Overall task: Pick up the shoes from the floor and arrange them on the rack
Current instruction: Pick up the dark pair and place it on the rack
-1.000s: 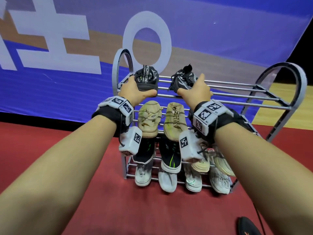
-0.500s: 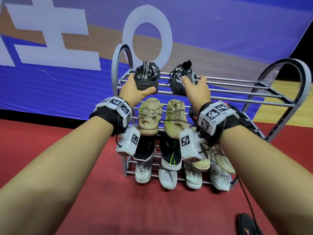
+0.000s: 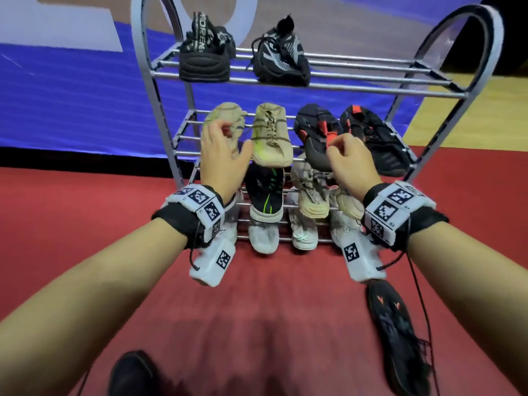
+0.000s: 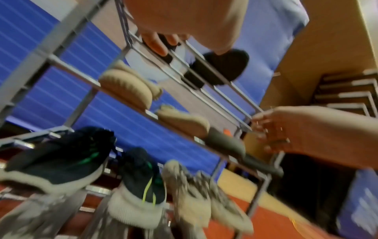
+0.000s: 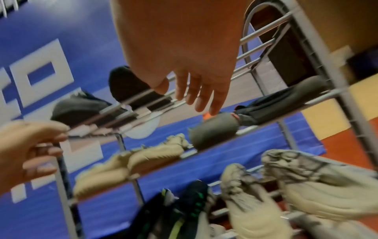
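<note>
A four-tier metal shoe rack (image 3: 454,94) stands on a red floor (image 3: 71,224) before a blue banner (image 3: 71,95), its shelves largely filled. On the top tier, toward the left end, sits a black pair (image 3: 204,58), the second shoe (image 3: 281,62) just beside the first; the right half of that tier is bare rail. The tier below carries a tan pair (image 3: 271,135) at its left end and a black-and-red pair (image 3: 374,138) at its right end. Lower down are a black shoe with green stripes (image 3: 267,192), beige sneakers (image 3: 313,195) and, on the bottom tier, white sneakers (image 3: 303,232), partly hidden behind the wrists. Two dark shoes lie off the rack: one (image 3: 397,338) on the floor at the lower right with loose laces, another (image 3: 131,372) at the bottom edge of the head view, blurred. The person's left hand (image 3: 221,155) hangs in front of the tan pair, fingers loosely curled and holding nothing; the right hand (image 3: 353,161) hovers before the black-and-red pair, likewise empty with relaxed fingers. The two hands are well apart and touch no shoe. By this evidence the job looks mostly done: the two shoes on the floor have yet to be lifted, and the free right half of the top tier appears the likeliest place for them.
</note>
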The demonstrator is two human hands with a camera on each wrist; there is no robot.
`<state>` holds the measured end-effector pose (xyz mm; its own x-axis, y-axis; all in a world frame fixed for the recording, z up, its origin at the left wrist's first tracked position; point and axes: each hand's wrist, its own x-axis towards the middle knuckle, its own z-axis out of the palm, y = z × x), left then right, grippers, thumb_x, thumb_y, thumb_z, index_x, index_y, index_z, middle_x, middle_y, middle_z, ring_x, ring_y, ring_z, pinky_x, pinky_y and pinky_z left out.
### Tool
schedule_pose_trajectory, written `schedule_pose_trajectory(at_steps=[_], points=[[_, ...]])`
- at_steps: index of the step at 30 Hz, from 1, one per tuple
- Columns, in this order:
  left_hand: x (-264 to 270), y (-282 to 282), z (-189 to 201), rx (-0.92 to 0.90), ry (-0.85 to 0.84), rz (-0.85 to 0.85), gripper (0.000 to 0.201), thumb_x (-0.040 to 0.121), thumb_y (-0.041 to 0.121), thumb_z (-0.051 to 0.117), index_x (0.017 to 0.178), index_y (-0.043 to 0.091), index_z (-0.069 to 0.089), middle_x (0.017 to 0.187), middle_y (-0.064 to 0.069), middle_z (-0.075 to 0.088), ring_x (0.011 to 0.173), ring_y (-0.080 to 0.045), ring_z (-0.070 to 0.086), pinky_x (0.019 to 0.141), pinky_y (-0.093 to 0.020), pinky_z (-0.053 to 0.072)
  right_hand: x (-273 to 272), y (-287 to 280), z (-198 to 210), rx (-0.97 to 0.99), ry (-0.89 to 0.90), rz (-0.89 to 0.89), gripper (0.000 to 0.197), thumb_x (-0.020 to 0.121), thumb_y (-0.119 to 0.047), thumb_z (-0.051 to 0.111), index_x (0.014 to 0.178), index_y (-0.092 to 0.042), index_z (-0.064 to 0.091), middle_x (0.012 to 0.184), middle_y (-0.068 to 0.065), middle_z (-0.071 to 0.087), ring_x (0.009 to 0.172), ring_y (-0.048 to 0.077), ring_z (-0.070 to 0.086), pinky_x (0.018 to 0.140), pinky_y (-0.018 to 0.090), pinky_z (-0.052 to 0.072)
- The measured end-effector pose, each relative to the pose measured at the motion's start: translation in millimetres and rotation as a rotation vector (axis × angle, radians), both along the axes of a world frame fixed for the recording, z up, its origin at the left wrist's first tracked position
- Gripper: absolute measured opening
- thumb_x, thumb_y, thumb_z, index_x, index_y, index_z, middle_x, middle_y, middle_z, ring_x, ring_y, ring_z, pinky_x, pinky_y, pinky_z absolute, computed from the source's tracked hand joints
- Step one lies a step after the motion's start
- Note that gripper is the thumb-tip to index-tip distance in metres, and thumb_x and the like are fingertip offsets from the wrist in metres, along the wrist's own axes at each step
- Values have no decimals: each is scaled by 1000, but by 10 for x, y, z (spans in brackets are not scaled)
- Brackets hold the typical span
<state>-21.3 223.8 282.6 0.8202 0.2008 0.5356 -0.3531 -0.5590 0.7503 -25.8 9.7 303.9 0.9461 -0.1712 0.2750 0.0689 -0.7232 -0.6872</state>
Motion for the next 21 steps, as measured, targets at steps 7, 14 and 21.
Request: schedule_pose_trajectory(at_steps=[7,14,21], points=[[-509,-710,-778,470,249,-637,27,86,25,57,107,9,52,101,0,47,81,-13,46,79,-34,44,-357,-647,-719,-181,140,-34,21,91,-14,46,102,-5,60,111,15,60,102,28,56,81,29,37],[-739,-1310,-1481,1042,528,-1071,32,90,37,52,114,16,49,115,-2,50,88,-22,57,77,-36,46,-667,-1309,-1566,-284,515,-112,18,92,-16,45,94,-1,56,109,26,61,103,39,57,75,34,37],[-974,-1657,-2200,1124,838,-1325,30,89,37,58,106,13,60,109,-3,59,93,-18,55,78,-25,39,-1017,-1808,-2391,-129,892,-349,35,86,-27,50,99,2,65,97,25,65,91,35,63,74,33,44]])
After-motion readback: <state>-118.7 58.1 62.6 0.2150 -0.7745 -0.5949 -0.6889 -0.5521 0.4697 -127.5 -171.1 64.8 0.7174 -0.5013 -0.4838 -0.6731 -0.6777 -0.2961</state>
